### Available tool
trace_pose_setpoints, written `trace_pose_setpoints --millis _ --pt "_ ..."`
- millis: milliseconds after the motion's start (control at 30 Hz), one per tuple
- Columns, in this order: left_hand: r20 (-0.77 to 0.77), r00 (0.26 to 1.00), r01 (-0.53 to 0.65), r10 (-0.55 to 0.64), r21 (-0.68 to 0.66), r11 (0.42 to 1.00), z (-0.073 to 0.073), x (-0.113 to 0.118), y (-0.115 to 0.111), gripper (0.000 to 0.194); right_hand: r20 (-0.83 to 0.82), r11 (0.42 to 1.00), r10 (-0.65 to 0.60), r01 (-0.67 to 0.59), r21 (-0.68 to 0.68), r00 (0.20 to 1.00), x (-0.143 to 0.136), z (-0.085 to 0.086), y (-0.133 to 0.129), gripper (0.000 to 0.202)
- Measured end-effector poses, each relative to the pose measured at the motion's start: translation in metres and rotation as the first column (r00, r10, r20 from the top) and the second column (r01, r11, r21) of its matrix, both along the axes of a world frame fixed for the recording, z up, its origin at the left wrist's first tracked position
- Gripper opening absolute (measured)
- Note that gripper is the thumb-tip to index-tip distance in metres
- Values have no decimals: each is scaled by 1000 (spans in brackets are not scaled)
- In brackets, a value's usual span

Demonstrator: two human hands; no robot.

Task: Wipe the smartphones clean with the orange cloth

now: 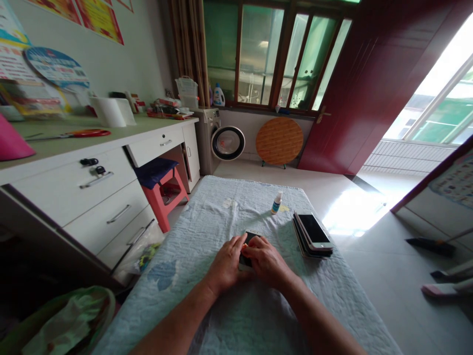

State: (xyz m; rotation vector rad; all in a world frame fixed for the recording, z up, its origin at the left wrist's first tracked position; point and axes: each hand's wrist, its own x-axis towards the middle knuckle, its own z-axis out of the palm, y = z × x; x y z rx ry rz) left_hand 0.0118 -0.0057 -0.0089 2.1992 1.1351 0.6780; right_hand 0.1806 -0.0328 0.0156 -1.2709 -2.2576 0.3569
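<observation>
A white-framed smartphone [247, 262] with a dark screen lies face up on the cloth-covered table, partly covered by both hands. My left hand [226, 259] closes along the phone's left edge, its fingers pointing forward. Over the screen, my right hand [268, 261] has its fingers bent and pressed together. A bit of orange shows at its fingertips, too small to name. To the right sits a stack of phones [314, 231], a white one with a black screen on top. A small spray bottle [276, 202] with a white cap stands upright beyond the hands.
A pale blue quilted cloth [177, 296] covers the table. On the left are a white desk [111, 192] with drawers and a red stool [164, 197] with a dark top. Behind stand a washing machine [207, 130] with its door open and a round wooden tabletop [280, 141].
</observation>
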Motion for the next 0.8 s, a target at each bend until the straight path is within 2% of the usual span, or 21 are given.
trace_pose_setpoints --millis 67,233,433,533,667,800 --pt "11 1000 10 -10 -1 1000 -2 -1 1 96 -9 1000 -1 1 -3 1000 1 0 0 26" --pt "7 999 34 -34 -41 999 1 -1 1 97 -13 996 -91 91 -7 996 7 -3 6 29" --pt "32 999 33 -32 -47 998 6 1 0 98 48 958 -286 285 37 957 17 -10 18 23" --pt "41 999 31 -29 -54 998 8 1 -1 98 65 939 -345 343 39 936 20 -11 21 23" --pt "48 999 16 -13 -61 998 9 1 -1 99 40 939 -343 342 33 939 23 -10 19 25" --pt "50 999 7 -4 -66 998 4 0 0 99 9 961 -277 277 -10 961 26 -9 17 30"
